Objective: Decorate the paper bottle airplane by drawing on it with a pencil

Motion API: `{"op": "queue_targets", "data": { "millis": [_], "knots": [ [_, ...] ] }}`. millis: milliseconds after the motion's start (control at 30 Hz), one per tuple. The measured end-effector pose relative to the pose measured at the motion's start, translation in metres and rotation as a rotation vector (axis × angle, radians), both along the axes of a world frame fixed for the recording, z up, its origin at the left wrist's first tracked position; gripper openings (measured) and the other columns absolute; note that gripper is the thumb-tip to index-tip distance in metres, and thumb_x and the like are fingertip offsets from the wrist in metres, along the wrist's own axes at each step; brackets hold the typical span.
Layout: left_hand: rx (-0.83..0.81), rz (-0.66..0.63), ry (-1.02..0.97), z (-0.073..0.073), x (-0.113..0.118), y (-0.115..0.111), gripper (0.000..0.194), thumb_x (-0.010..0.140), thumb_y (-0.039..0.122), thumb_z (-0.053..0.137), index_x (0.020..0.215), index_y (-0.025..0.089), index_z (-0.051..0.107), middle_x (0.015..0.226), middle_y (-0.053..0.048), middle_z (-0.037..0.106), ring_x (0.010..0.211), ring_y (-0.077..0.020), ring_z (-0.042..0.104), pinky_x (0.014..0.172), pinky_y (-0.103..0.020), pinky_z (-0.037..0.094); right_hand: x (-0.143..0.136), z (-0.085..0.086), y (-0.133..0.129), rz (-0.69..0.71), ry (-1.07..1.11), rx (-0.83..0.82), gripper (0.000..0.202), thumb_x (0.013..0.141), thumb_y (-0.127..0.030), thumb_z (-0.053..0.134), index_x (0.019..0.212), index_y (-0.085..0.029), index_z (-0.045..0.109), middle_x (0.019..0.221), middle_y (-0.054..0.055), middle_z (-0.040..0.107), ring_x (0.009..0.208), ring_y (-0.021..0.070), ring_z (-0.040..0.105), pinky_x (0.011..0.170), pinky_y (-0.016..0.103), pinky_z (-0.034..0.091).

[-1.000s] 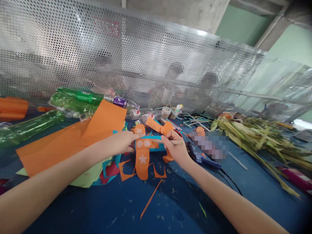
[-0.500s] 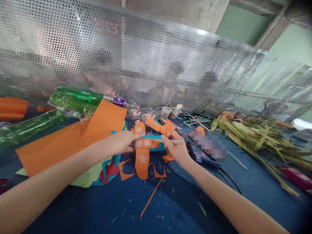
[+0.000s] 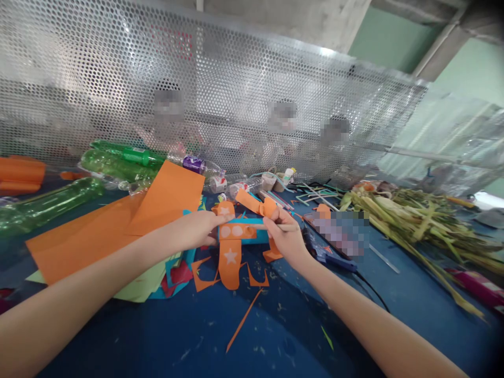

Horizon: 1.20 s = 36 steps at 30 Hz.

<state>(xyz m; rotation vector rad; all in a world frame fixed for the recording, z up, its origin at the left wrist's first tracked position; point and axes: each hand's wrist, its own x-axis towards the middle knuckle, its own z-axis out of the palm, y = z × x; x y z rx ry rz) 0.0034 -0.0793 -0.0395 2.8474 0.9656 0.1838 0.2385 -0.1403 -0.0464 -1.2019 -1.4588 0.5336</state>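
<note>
A paper model plane (image 3: 230, 265) lies on the blue table, its orange wings marked with pale stars and its blue body carrying an orange strip (image 3: 237, 231) with pale round spots. My left hand (image 3: 202, 229) has its fingers closed on the left end of the plane's body. In the pinched fingers of my right hand (image 3: 284, 233) is a slim, pale-handled paintbrush (image 3: 260, 227). Its tip points left and meets the strip beside the round spots. Orange curled paper pieces (image 3: 269, 206) stand at the plane's right end, partly behind my right hand.
Orange sheets (image 3: 169, 199) and green plastic bottles (image 3: 51, 202) are on the left. A blue glue gun (image 3: 334, 258) with a black cord lies right of my hand, near dry husks (image 3: 394, 215). Behind stands a perforated metal screen (image 3: 236, 94), with people beyond.
My right hand and the brush have shifted very slightly to the right. My left hand and the plane hold almost the same place.
</note>
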Motion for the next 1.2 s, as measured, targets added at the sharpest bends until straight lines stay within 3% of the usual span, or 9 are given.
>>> {"op": "queue_targets", "data": {
  "millis": [267,1200],
  "knots": [
    [-0.017,0.028,0.035,0.0056,0.0021,-0.0045,0.076,0.077,0.028,0.065,0.143,0.029,0.027,0.115,-0.010,0.060,0.099,-0.0265,0.058,0.076,-0.031,0.044,0.0030,-0.0019,0.0018,0.000,-0.037,0.008,0.029,0.078,-0.029,0.054,0.058,-0.023,0.033,0.048,-0.007,0.038,0.045,0.0102,0.037,0.047,0.025,0.030],
    [-0.008,0.014,0.012,0.0027,0.0010,-0.0031,0.073,0.078,0.029,0.063,0.142,0.029,0.028,0.114,-0.010,0.060,0.099,-0.0265,0.058,0.076,-0.031,0.044,0.0010,-0.0014,-0.0001,0.059,0.012,-0.038,0.028,0.079,-0.031,0.056,0.060,-0.023,0.037,0.045,-0.008,0.042,0.043,0.0098,0.038,0.045,0.023,0.031]
  ]
}}
